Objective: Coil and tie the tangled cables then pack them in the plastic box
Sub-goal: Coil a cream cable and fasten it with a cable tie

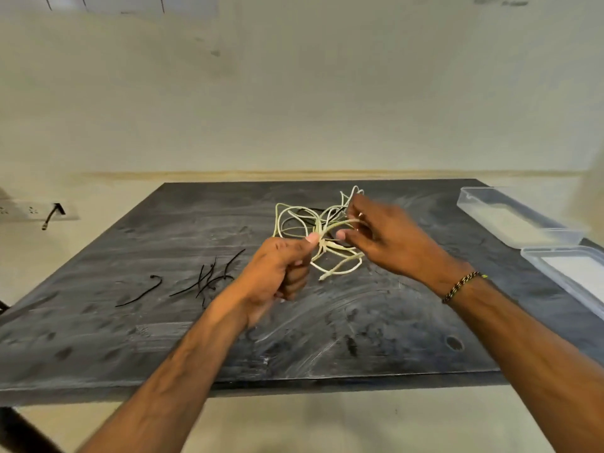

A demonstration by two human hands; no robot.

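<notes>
I see both hands up over the dark desk [130, 338]: my left hand [277, 273] has its grip pinched on the tangled white cables [294, 220] at the knot, and my right hand [379, 237] has its grip curled round strands beside it. Black ties [209, 279] lie on the desk to the left, and the plastic box [510, 217] sits open at the right edge, its lid [568, 273] just beside it.

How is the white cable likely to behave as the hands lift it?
Probably floppy: the white cable sags in loose, uneven loops between the left hand and right hand. Likely light, since a fingertip pinch carries it. It may snag, as loops cross each other.
</notes>
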